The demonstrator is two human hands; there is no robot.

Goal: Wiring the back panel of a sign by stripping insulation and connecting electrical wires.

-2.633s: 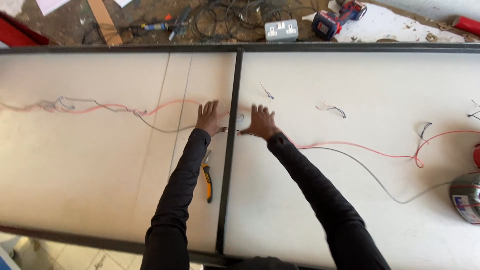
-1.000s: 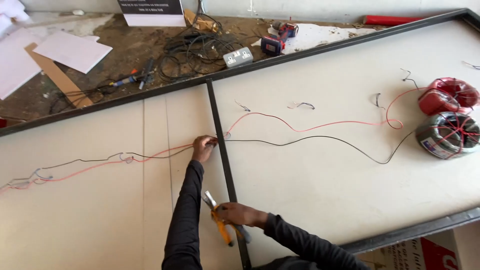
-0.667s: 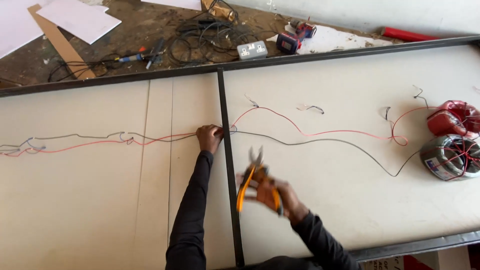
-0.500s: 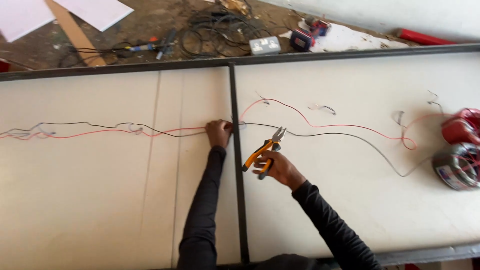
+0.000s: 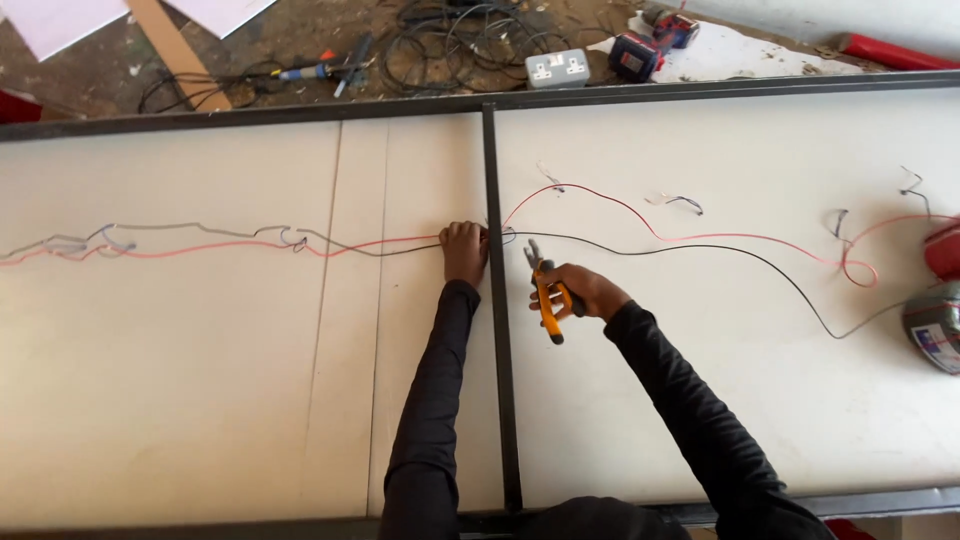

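On the white panel, frame centre, the left hand still pinches the wires; the right hand, gripping orange pliers, has come nearer them.

Item one: a grey wire coil in clear wrap, round, lying flat at the far right edge of the white panel in front of me, cut off by the picture's border. Across its wrap runs a small label, a pale strip with red on it, too small to make out further. Item two: a red wire coil, wrapped likewise as far as I can tell, just behind the grey one at the same edge, only its left part showing.
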